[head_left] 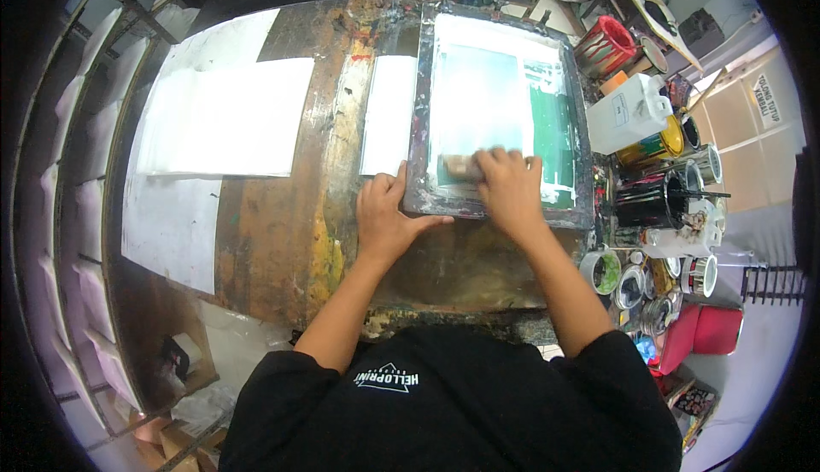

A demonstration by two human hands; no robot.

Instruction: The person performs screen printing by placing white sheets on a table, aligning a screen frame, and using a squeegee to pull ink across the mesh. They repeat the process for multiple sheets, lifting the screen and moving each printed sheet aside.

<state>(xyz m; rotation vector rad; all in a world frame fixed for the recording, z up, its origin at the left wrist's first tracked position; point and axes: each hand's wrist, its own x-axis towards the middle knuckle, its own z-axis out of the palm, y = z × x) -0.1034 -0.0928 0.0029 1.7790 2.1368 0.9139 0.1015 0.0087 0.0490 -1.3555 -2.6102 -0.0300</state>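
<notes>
Grips a blurred block (462, 167) in the right hand (512, 186) over a dark-framed screen (417, 122), bracing its lower-left corner with the left hand (384, 220), on a stained wooden table (265, 237) with white paper (226, 117) leftward, paint cans (645, 203) rightward.

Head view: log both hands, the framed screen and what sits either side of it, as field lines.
Left hand: spread at the near-left corner of the framed screen
Right hand: gripping a blurred hand tool over the screen
Screen surface: pale, with green at right
Left side: white sheets on the wooden table
Right side: red can, white jug
</notes>
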